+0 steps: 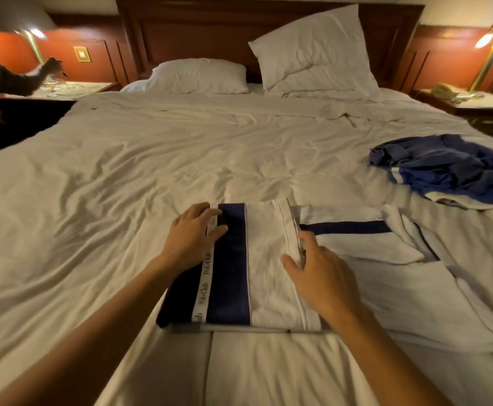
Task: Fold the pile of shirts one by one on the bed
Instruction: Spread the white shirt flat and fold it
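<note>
- Head view shows the wide bed (139,171), its white sheet creased all over. Both my bare forearms reach forward over its near end.
- Two white pillows sit at the far end. The flat pillow (198,76) lies on the left and the upright pillow (315,51) leans on the dark wooden headboard (186,33).
- A white shirt (371,247) with a navy stripe lies rumpled and unfolded at the near right, touching the right edge of the piece under my hands.
- A heap of blue shirts (450,168) lies farther off near the bed's right edge, well apart from my hands.
- The folded shirt (265,259) lies as a neat rectangle in the near middle of the bed. Its navy, blue and white panels and a lettered tape run away from me.
- My left hand (194,234) lies palm down on its far left corner, fingers straight across the tape, pressing and gripping nothing.
- My right hand (318,271) rests palm down on its right edge, fingers spread and relaxed, thumb on the white panel, holding nothing.
</note>
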